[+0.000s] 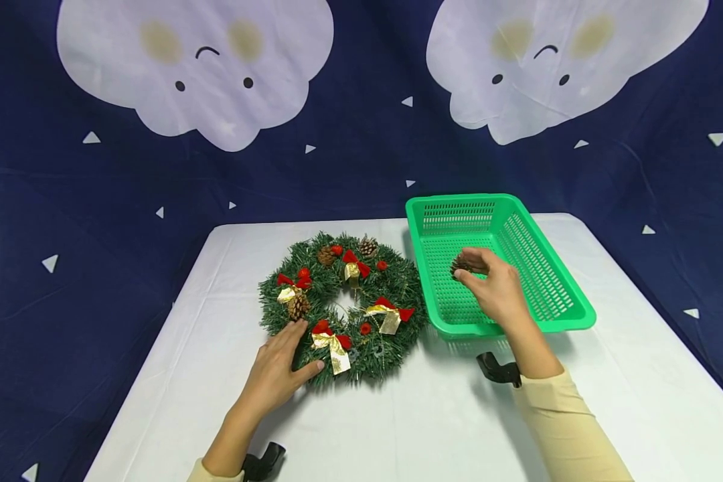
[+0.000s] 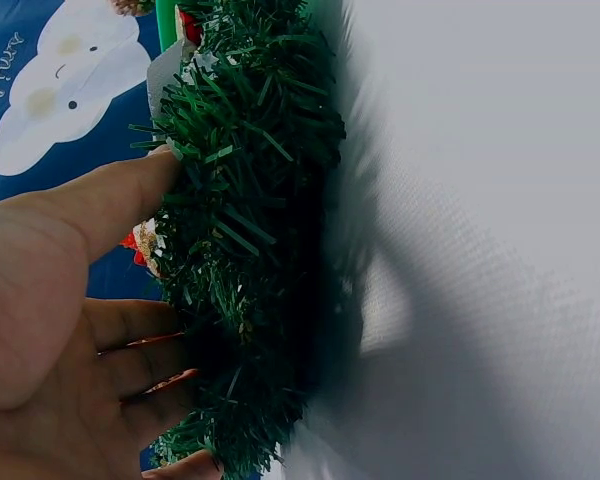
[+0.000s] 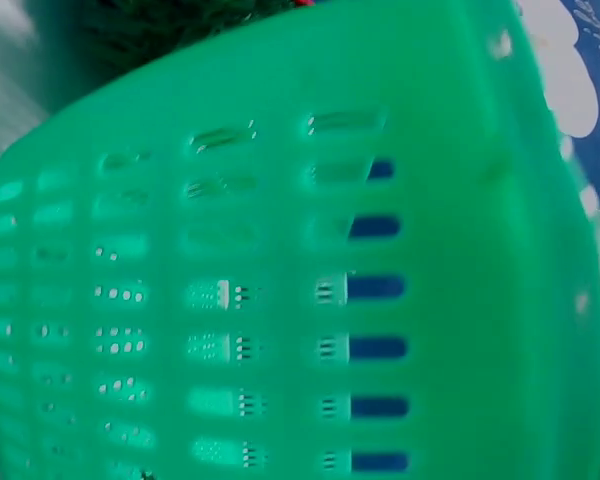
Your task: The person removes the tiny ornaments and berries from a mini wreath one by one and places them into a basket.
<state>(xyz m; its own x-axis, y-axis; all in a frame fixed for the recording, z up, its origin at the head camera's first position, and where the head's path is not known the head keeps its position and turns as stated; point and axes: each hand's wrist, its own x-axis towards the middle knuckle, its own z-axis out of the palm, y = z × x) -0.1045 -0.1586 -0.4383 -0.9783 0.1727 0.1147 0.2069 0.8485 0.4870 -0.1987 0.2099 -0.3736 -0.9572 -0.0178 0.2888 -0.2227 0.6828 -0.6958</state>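
A green Christmas wreath (image 1: 400,341) lies flat on the white table, trimmed with red and gold bows, red berries and several pine cones. My left hand (image 1: 276,368) rests on its near left side, thumb spread from fairly straight fingers. In the left wrist view the thumb (image 2: 120,200) touches the green tinsel, and the fingertips are partly hidden in it. Over the green plastic basket (image 1: 578,316), my right hand (image 1: 499,288) pinches a brown pine cone (image 1: 458,265) between thumb and fingers. The right wrist view shows mostly the basket's slotted side, with this hand hidden.
The basket stands at the right, close against the wreath's right side. White cloth (image 1: 397,428) covers the table. A dark blue backdrop (image 1: 361,174) with clouds hangs behind the far edge. A black wrist mount (image 1: 499,369) sticks out below the right wrist.
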